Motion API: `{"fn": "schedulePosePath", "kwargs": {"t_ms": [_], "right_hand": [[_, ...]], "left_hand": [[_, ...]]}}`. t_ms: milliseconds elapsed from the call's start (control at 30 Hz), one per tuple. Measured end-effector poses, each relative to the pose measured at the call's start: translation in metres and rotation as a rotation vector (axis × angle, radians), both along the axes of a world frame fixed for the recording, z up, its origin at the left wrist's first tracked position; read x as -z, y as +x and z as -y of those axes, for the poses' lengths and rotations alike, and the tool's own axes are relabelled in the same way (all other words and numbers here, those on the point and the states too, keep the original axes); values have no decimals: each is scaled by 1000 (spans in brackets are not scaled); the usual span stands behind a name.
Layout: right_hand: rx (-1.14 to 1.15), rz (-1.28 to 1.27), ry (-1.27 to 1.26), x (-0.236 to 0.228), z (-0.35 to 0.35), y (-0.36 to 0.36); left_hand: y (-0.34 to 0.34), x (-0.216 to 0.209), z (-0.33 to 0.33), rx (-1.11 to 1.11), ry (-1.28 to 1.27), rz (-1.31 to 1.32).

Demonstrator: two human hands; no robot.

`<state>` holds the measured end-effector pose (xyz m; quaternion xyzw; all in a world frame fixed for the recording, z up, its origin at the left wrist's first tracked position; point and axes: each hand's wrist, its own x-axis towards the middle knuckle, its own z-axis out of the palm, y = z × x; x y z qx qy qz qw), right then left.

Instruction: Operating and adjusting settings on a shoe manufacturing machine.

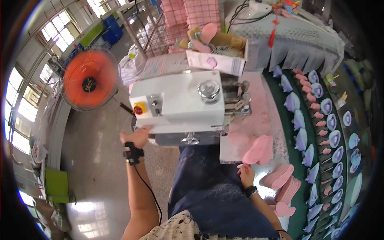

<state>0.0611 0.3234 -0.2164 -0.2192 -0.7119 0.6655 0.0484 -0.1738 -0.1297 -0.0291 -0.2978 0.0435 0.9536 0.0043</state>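
Observation:
A white box-shaped machine (176, 104) stands in front of me, with a yellow-and-red rotary switch at its left end and a round silver knob on top. My left hand (138, 138) is at the machine's lower left corner, its visible fingers stretched along the edge; some fingertips are hidden. At the right, my right hand (246, 175) has curled fingers at the near end of a pink insole (256, 149), apparently pinching it. Another pink insole (267, 151) lies partly behind that one, over the pale plate (229, 154) beside the machine.
Stacked pink insoles (289, 189) lie right of my right hand. Beyond them, a green conveyor belt (298, 162) carries rows of purple shoe parts (302, 140). An orange fan (90, 80) stands left. A cardboard box (216, 63) holding rolls sits behind the machine.

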Motion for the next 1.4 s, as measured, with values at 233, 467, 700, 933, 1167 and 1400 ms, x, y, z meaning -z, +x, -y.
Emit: {"fn": "schedulePosePath", "kwargs": {"t_ms": [233,467,700,933,1167,1400], "right_hand": [[-54,23,-11,-8,11,1],[-31,22,-19,-17,13,7],[-19,70,-11,-18,16,8],[-6,75,-10,-18,16,11],[14,105,9,-24,19,11],[-2,99,9,-35,18,14]], "left_hand": [[68,-5,66,-243,-546,-48],[59,48,-37,98,-412,-105],[50,3,-159,354,-18,-127],[53,-30,-161,372,77,-172],[50,-38,-146,409,21,-165],[43,-27,-156,362,-14,-81]]}}
